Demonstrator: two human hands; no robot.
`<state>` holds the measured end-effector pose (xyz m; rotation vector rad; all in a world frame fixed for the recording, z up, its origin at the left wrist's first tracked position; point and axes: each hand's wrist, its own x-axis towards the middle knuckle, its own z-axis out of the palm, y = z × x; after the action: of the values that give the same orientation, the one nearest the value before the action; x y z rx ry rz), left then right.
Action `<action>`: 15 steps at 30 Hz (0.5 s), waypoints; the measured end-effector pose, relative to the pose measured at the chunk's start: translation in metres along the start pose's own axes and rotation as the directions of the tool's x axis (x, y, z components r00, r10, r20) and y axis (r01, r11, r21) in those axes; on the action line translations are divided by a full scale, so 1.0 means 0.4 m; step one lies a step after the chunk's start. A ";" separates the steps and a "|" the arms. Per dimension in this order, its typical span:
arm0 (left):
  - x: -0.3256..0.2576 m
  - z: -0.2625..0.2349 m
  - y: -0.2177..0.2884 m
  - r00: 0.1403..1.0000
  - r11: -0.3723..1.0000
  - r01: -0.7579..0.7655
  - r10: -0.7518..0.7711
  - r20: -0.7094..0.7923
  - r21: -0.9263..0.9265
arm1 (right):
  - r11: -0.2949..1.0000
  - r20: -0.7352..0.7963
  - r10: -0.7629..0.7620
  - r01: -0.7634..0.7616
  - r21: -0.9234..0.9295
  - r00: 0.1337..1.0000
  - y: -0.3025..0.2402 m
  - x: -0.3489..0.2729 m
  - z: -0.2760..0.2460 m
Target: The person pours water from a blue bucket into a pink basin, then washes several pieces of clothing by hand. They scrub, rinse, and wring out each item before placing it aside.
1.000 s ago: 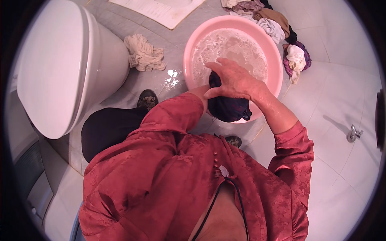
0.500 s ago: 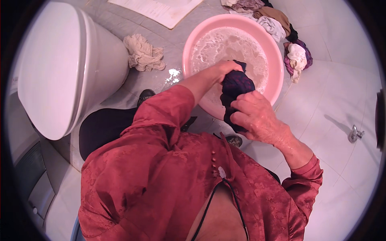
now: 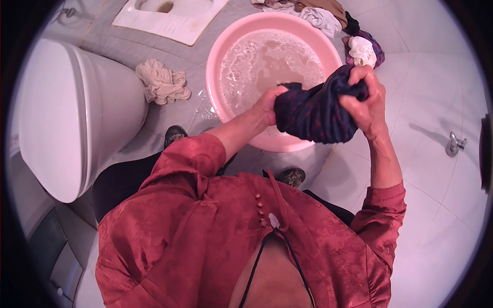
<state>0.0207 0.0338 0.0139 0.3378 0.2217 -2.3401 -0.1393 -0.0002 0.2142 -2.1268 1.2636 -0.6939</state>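
Observation:
A dark navy garment (image 3: 316, 113) with a purplish-red pattern is stretched between my two hands, above the near right side of a pink basin (image 3: 218, 49). My left hand (image 3: 269, 102) grips its left end, fingers partly hidden behind the cloth. At the upper right, my right hand (image 3: 368, 97) clutches the other end, with thumb and fingers curled into the fabric. Cloudy, sudsy water (image 3: 257, 61) fills the basin below. The exact kind of garment cannot be made out.
Left of the basin, a crumpled beige cloth (image 3: 162, 82) lies by a white toilet (image 3: 49, 118). Several garments, including a white cloth (image 3: 362, 51), are heaped along the far right. A squat pan (image 3: 177, 23) is at the back; a metal tap (image 3: 455, 145) is on the right wall.
My right hand has moved up and right, spreading the garment out sideways from its hanging bunch. My left hand has shifted slightly down and left. The whole view has shifted a little.

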 end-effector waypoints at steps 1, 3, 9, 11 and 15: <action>0.000 0.035 0.005 0.997 0.999 -0.032 0.031 -0.064 -0.014 | 0.999 -0.102 0.037 -0.038 -0.010 0.994 0.032 -0.006 -0.012; -0.001 0.038 0.036 0.997 0.999 -0.034 0.036 -0.074 0.034 | 0.991 -0.231 0.124 -0.107 0.085 0.965 0.109 -0.011 -0.002; 0.008 0.083 0.079 0.949 0.916 -0.247 0.295 -0.114 0.316 | 0.917 -0.224 0.310 -0.229 0.325 0.924 0.316 -0.038 0.074; -0.010 0.120 0.070 0.894 0.826 -0.335 0.431 -0.123 0.454 | 0.737 -0.038 0.530 -0.438 0.514 0.847 0.360 -0.051 0.111; -0.023 0.109 0.065 0.902 0.740 -0.310 0.428 -0.063 0.596 | 0.670 0.128 0.532 -0.508 0.541 0.837 0.366 -0.062 0.160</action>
<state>0.0377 0.0102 0.0565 0.8332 -0.4479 -1.9178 -0.1946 -0.0229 0.0642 -1.1919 1.3902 -0.7314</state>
